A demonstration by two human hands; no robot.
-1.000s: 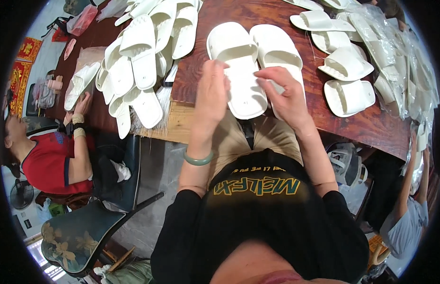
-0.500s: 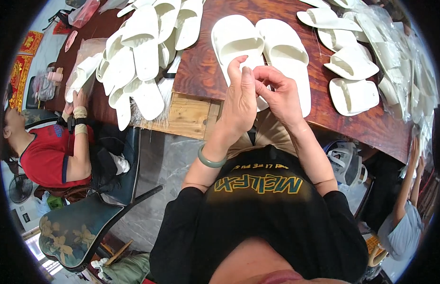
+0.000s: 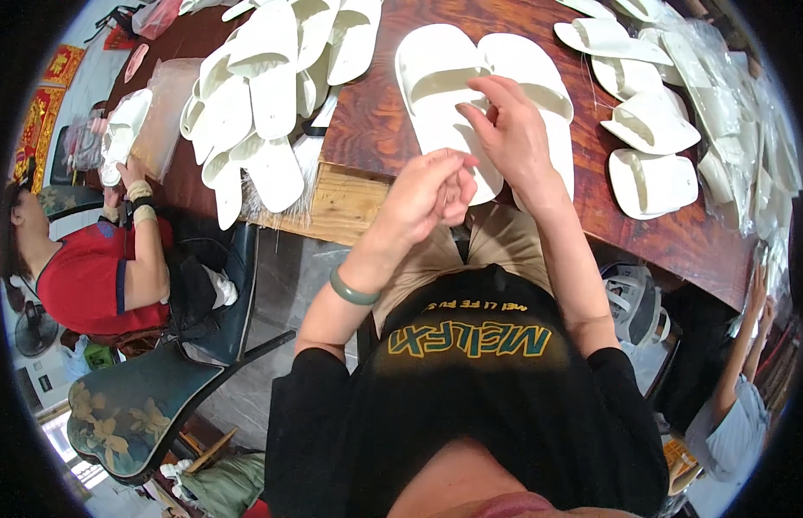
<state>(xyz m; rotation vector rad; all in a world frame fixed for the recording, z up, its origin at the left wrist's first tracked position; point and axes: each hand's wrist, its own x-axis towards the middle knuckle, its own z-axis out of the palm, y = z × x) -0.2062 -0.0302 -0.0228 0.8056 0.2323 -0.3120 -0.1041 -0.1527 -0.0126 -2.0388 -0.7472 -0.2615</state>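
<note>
I log two white slippers [image 3: 443, 112] side by side on the red-brown wooden table [image 3: 364, 129], heels at its near edge. The right hand [image 3: 510, 129] is over them, thumb and fingers parted; the left hand [image 3: 430, 197] is loosely curled by the left slipper's heel, and I cannot tell whether it pinches anything. Outward, I note a slipper heap [image 3: 270, 91] leftward and further slippers [image 3: 673, 180] rightward.
</note>
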